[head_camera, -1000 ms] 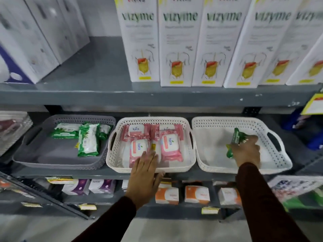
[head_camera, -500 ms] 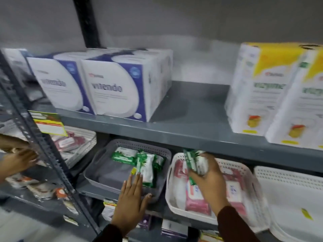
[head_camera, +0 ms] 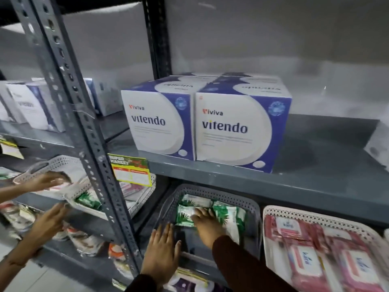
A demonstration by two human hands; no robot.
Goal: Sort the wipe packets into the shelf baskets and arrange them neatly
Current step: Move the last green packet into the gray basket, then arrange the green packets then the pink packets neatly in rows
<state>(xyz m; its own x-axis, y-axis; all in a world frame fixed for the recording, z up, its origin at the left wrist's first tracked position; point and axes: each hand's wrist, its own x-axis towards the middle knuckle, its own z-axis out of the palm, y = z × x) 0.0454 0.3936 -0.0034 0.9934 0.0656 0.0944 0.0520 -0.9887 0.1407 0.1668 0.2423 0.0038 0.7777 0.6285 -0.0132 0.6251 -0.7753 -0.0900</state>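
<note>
Now | right hand (head_camera: 207, 225) grip open on green packets (head_camera: 228, 216); left hand (head_camera: 163, 249) flat, open | boxes (head_camera: 242, 127) read "vitendo"

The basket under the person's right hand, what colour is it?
Grey, with a perforated rim: the basket holding green-and-white wipe packets. Seen in the head view.

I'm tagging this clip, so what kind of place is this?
Most likely a shop or pharmacy stockroom aisle: slotted metal shelving, stacked Vitendo boxes, a supermarket price tag, and a grey basket of green wipe packets.
</note>
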